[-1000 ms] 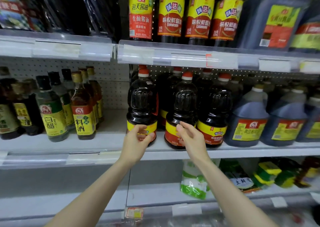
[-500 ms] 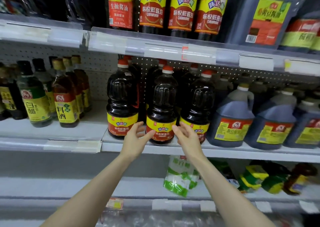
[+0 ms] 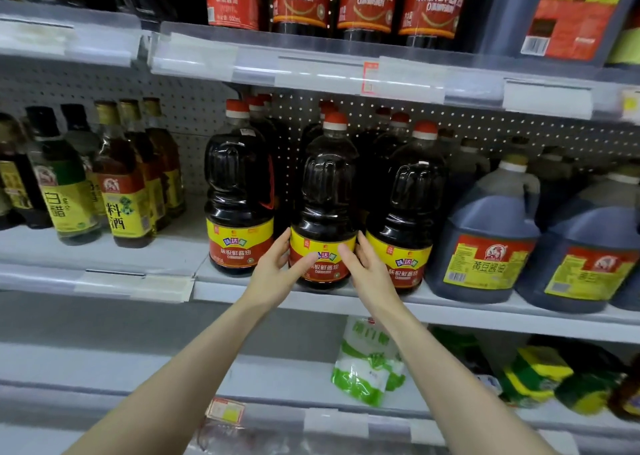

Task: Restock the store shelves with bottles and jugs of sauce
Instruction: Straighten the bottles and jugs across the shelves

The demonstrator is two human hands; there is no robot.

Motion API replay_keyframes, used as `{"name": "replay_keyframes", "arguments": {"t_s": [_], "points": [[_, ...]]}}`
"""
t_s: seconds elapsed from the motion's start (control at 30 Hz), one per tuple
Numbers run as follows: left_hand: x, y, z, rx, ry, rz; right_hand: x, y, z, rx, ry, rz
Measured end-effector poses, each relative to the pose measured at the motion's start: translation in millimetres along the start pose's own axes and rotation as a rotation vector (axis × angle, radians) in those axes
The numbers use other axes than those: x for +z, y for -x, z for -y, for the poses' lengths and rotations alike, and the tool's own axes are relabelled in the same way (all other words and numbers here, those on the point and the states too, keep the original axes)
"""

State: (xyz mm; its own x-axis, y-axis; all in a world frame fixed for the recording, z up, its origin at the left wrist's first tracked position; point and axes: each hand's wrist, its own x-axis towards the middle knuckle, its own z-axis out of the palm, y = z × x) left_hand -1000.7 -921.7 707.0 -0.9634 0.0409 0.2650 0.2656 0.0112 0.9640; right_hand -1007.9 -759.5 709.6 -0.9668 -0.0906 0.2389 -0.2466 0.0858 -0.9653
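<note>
Store shelf [image 3: 346, 298], middle tier, pegboard back. Centre sauce bottle [image 3: 323, 191] stands upright at the shelf's front edge, clasped low on its label between both hands. The left hand [image 3: 273, 271] wraps its left side and the right hand [image 3: 370, 271] its right, thumbs across the front.

Judged step: seating and facing this bottle in its row. To do it well: base flat, label forward, slide straight back.

Obstacles: left neighbour bottle [image 3: 239, 194] and right neighbour bottle [image 3: 405, 205] stand just beside the hands with little gap, and more bottles stand behind. Blue jugs [image 3: 485, 239] sit beyond the right hand. Upper shelf [image 3: 346, 70] overhangs the caps.
</note>
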Motion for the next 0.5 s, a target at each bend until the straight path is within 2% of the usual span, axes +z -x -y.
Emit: {"name": "replay_keyframes", "arguments": {"t_s": [0.3,0.5], "points": [[-7,-15,20,0.073,0.006,0.096,4,-18,-14,-0.027,0.008,-0.024],[-13,-27,33,0.1,-0.049,0.075,8,-25,-21,-0.039,0.0,-0.022]]}}
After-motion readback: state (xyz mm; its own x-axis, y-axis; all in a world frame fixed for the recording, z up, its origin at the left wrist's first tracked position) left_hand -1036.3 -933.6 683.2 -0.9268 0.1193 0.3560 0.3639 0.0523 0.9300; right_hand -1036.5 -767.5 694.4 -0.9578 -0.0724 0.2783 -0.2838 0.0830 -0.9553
